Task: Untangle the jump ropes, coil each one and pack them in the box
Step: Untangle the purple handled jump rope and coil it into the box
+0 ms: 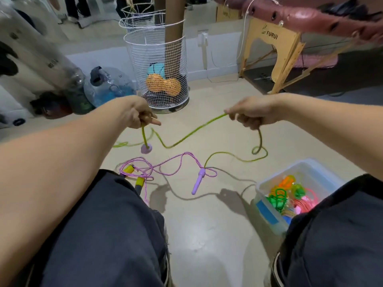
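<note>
Both hands, left hand [138, 115] and right hand [251, 113], gripping green rope [192, 132], beige floor [207, 220], wire basket [158, 65] beyond

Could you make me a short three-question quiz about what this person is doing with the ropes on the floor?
1. True or false: both hands grip the thin green jump rope.
2. Which rope lies loose on the floor near the left knee: A) pink braided jump rope with yellow handles, B) a blue rope?
3. Fill in: the clear plastic box by the right knee holds ____ ropes.

Key: 1 true: left hand and right hand both hold it. 2 A. 3 coiled, colourful.
</note>
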